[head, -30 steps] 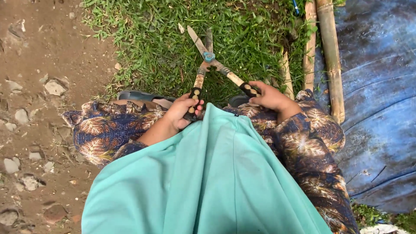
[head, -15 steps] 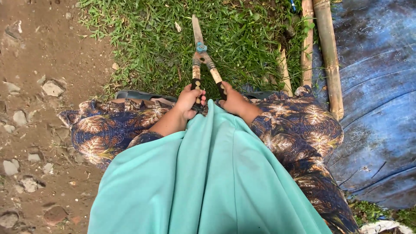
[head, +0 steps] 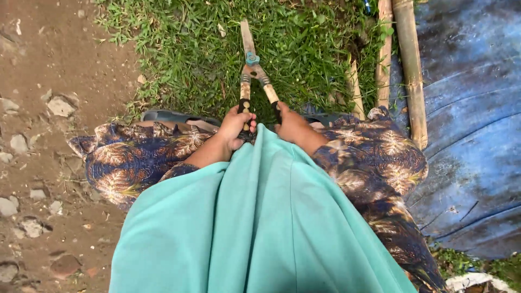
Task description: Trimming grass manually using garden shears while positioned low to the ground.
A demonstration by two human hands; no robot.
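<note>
I hold a pair of hedge shears [head: 251,65] with wooden handles and a blue pivot bolt, pointing away from me over the grass [head: 304,49]. My left hand [head: 237,126] grips the left handle and my right hand [head: 291,125] grips the right handle. The handles are close together and the blades lie shut, one over the other, low above the grass. A teal cloth [head: 260,217] hanging from my head hides my wrists and forearms from below.
Bamboo poles [head: 408,65] lie along the right edge of the grass, beside a dark blue tarp [head: 472,125]. Bare dirt with stones [head: 38,135] is on the left. My sandalled foot [head: 168,116] rests at the grass edge.
The shears' handles have come together and the blades have shut. My right hand moved left toward my left hand. Little differs from half a second ago.
</note>
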